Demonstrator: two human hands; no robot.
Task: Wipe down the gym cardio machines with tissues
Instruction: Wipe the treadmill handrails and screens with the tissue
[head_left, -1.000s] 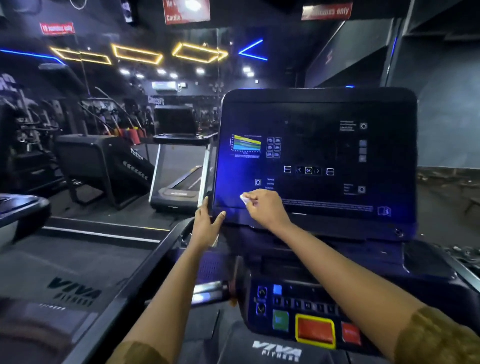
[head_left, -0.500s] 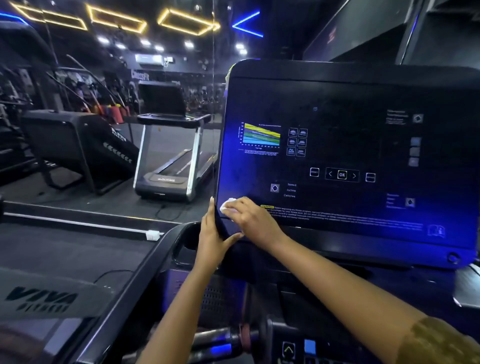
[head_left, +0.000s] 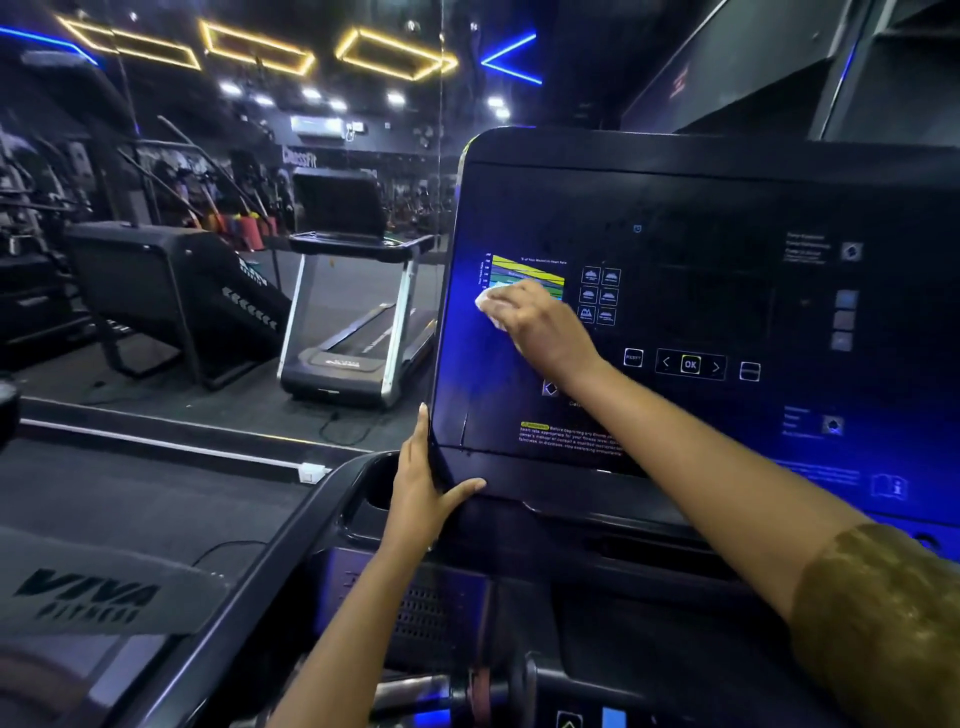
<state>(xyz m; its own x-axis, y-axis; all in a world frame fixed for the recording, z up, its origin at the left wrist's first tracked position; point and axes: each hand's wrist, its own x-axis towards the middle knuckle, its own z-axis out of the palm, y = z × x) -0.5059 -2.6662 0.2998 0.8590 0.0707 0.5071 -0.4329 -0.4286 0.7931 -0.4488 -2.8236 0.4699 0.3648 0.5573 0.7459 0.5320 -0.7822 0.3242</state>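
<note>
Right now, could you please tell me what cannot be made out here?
Head view:
tissue: mostly under the right hand.
chart: lower part behind that hand.
warning text: too small, partly behind the right forearm.
console: right side cut off by the frame edge.

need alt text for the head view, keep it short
A person's right hand holds a white tissue against a treadmill console screen, over its colored chart. The left hand grips the screen's lower left corner.

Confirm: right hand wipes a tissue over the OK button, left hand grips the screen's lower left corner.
Wrong spot. The head view shows the right hand holding the tissue against the coloured chart, not the OK button; the left hand grips the screen corner.
</note>
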